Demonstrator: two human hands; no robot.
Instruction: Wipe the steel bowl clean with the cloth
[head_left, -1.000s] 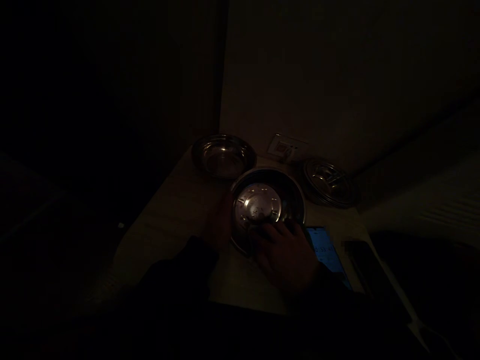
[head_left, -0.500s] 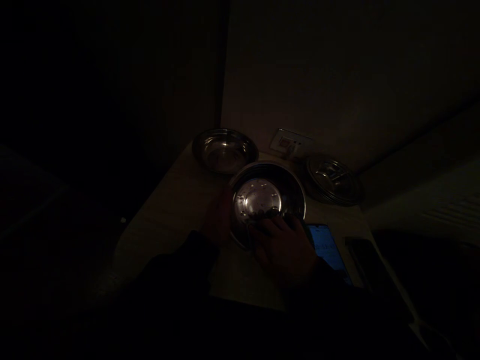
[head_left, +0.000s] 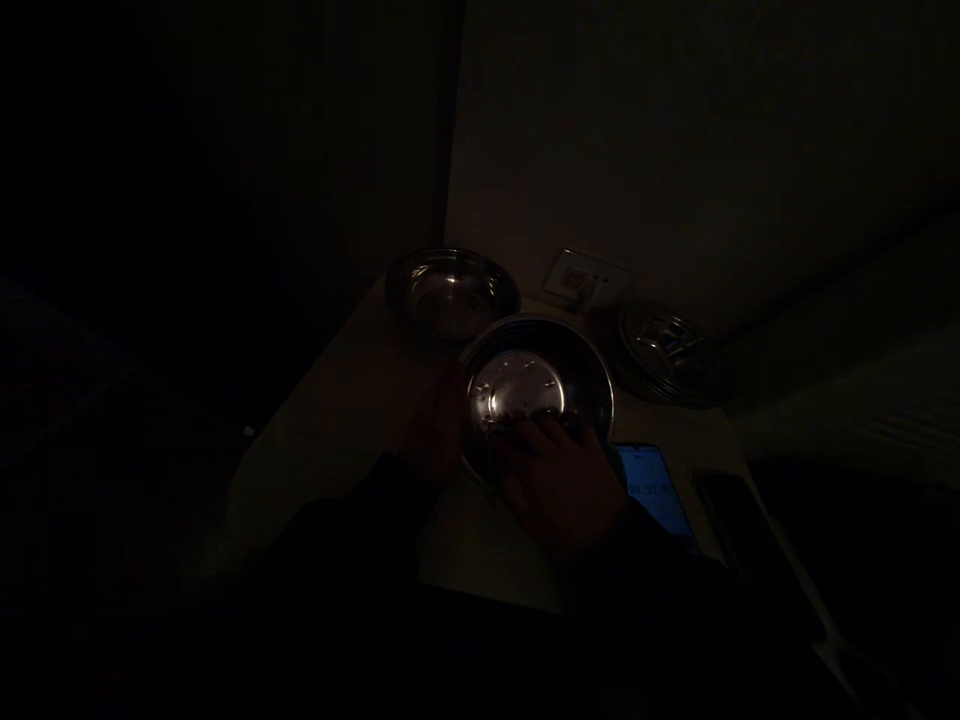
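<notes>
In the dim head view, a shiny metal bowl (head_left: 517, 385) with small light specks on its inside floor stands in front of me. My left hand (head_left: 436, 430) is closed against the bowl's left side, its fingers mostly lost in shadow. Reaching over the near rim, my right hand (head_left: 559, 485) has its bent fingers down inside the bowl. Beneath those fingers lies something dark, with a faint greenish edge by the hand's right side; its kind is too dark to make out.
Another metal bowl (head_left: 451, 300) stands at the back left of the light table (head_left: 322, 400). A stack of metal dishes (head_left: 671, 355) is at the back right, by a wall socket (head_left: 585, 277). A lit phone (head_left: 654, 490) and a dark flat object (head_left: 739, 520) lie to the right.
My right hand has shifted slightly left inside the bowl. My left hand stays at the bowl's side. The whole view has moved a little.
</notes>
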